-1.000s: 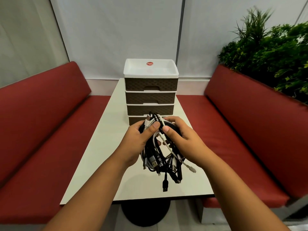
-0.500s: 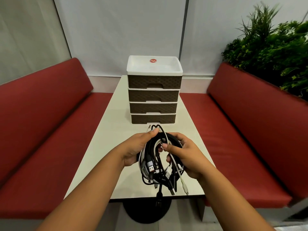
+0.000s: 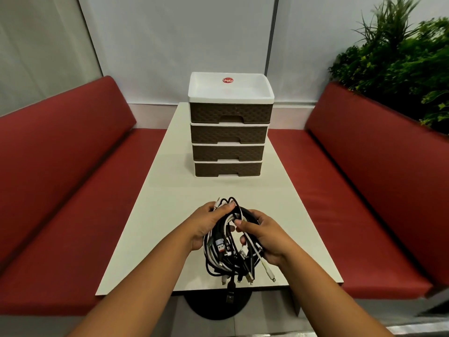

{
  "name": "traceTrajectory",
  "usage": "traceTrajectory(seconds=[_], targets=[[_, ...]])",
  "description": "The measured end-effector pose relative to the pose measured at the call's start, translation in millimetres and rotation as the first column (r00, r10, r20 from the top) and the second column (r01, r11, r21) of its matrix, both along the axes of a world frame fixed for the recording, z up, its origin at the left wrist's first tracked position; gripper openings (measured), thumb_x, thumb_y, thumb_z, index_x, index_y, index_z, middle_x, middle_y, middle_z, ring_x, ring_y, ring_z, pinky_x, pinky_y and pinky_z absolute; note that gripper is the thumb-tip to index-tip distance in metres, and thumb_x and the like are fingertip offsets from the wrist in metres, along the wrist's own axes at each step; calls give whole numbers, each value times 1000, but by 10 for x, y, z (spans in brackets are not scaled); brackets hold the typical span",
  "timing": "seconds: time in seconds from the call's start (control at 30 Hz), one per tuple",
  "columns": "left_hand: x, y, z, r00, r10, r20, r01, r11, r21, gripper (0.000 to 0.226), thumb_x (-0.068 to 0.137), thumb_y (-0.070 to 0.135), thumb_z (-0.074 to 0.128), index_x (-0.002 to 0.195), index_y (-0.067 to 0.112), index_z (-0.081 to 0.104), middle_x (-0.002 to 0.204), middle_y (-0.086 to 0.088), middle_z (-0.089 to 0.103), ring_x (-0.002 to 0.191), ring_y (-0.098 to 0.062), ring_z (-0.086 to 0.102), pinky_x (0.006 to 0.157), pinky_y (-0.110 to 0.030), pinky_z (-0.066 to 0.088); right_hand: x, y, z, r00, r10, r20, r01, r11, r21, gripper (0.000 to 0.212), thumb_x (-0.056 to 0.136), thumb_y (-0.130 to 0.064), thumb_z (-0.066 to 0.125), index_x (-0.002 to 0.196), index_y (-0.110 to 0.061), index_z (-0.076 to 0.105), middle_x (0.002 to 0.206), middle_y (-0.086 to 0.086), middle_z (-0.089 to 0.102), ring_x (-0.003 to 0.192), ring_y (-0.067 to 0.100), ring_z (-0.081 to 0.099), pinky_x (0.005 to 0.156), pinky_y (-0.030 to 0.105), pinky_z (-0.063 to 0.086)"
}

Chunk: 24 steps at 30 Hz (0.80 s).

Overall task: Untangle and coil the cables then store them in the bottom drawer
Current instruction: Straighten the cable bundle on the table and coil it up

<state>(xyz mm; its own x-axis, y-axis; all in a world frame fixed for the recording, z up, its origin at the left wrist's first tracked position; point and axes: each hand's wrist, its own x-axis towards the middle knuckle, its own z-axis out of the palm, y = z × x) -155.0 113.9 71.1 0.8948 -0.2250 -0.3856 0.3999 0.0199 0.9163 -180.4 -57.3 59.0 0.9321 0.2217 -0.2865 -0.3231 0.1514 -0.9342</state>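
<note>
Red bench seats [image 3: 73,190] flank the tabletop [image 3: 170,190] on both sides, with green plants [image 3: 393,59] behind the right-hand seat. Drawer unit [image 3: 229,127], four brown drawers under a white top tray, stands at the far end of the tabletop; its bottom drawer [image 3: 228,169] is closed. Nearer than the drawer unit, above the tabletop's near end, the left hand [image 3: 209,224] and right hand [image 3: 264,237] both grip the cable bundle [image 3: 230,249], fingers curled round its tangled black and white loops; connector ends dangle below.
</note>
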Motion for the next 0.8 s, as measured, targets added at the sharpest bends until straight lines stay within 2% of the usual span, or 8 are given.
traceTrajectory(seconds=[0.13, 0.3, 0.43, 0.57, 0.63, 0.7, 0.77, 0.8], targets=[[56, 47, -258, 998, 29, -58, -29, 999, 15, 52, 80, 46, 75, 116, 10, 63, 99, -14, 75, 90, -30, 73, 74, -41, 58, 65, 59, -205, 997, -15, -81, 16, 1000, 1, 34, 88, -8, 68, 120, -4, 58, 84, 12, 67, 55, 18, 56, 41, 24, 46], [146, 140, -513, 992, 17, -121, -17, 1000, 1, 52, 81, 46, 75, 115, 8, 65, 100, -16, 74, 90, -31, 72, 72, -39, 57, 165, 139, -429, 989, -6, -146, 5, 1000, -12, 34, 89, -9, 69, 121, -6, 57, 91, 17, 67, 55, 19, 57, 42, 24, 46], [220, 200, -678, 985, 28, -168, -32, 999, -19, 50, 84, 42, 73, 115, 4, 65, 101, -20, 73, 91, -34, 72, 68, -38, 57, 243, 201, -550, 986, 4, -167, -9, 1000, -30, 35, 88, -10, 70, 120, -5, 57, 88, 15, 68, 55, 19, 57, 45, 25, 48], [264, 217, -812, 992, 66, -108, -55, 993, 103, 46, 86, 48, 69, 110, 8, 66, 91, -11, 76, 81, -26, 74, 63, -32, 57, 287, 241, -671, 988, -12, -153, 0, 997, -78, 37, 88, -11, 70, 120, -5, 54, 78, 14, 66, 56, 21, 58, 52, 30, 51], [312, 210, -896, 996, 86, -34, -77, 974, 215, 49, 83, 60, 63, 106, 17, 69, 92, -4, 76, 84, -22, 73, 78, -38, 59, 304, 245, -699, 991, -20, -132, 2, 991, -135, 34, 88, -12, 70, 118, -7, 53, 74, 14, 67, 58, 24, 61, 56, 34, 53], [346, 205, -985, 996, 87, 31, -92, 945, 314, 54, 81, 70, 49, 102, 26, 72, 100, 0, 75, 95, -20, 70, 93, -43, 52, 323, 257, -736, 995, -31, -100, 11, 981, -193, 30, 89, -13, 69, 115, -8, 55, 80, 12, 71, 65, 25, 67, 62, 37, 57], [360, 205, -998, 985, 167, 51, -174, 915, 363, 61, 77, 75, 41, 105, 30, 72, 110, -2, 71, 103, -23, 65, 99, -44, 48, 345, 252, -752, 999, -23, -31, 13, 954, -300, 29, 88, -18, 71, 113, -13, 58, 97, 9, 73, 80, 22, 72, 76, 38, 59], [387, 214, -1029, 975, 216, 56, -221, 890, 398, 64, 73, 77, 40, 100, 30, 73, 108, -5, 71, 103, -25, 65, 98, -44, 48, 377, 251, -789, 1000, -7, -3, 5, 926, -378, 30, 86, -22, 72, 113, -16, 60, 102, 5, 72, 88, 19, 71, 83, 38, 58]])
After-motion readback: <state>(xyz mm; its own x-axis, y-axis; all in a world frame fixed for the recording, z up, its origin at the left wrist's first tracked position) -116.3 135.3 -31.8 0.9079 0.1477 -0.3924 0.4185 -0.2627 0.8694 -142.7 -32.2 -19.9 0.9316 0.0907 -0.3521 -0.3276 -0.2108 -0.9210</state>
